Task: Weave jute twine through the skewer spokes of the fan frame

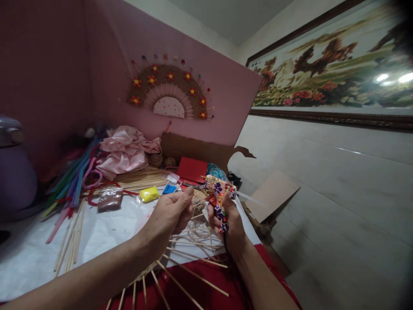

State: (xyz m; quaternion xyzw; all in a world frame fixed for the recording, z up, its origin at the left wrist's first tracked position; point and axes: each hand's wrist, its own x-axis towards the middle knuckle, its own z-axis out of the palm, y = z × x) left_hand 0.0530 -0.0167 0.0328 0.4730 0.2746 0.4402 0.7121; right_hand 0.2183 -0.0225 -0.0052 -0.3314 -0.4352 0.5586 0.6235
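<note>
Left hand: the left hand (171, 213), centre of the frame, is curled almost closed, thumb and fingertips pinched together – what they pinch is too small to make out.
Right hand: the right hand (227, 219), just right of centre, is wrapped closed around a glue gun (218, 193) covered in flowered paper, its nozzle pointing toward the left hand.
Beneath the hands: a fan of thin wooden sticks (193, 258) spreads over a white sheet (103, 232) on the tabletop, lower centre.
Around: pipe cleaners (75, 176) at left, pink cloth (124, 150) above them, a yellow packet (149, 194) near the hands.
Risk: the nozzle sits close to the left fingertips – a slip could likely burn them or drip glue onto the sticks.
Unclear: the glue gun's trigger and tip are hidden by fingers; the sticks' centre is covered by the hands.
</note>
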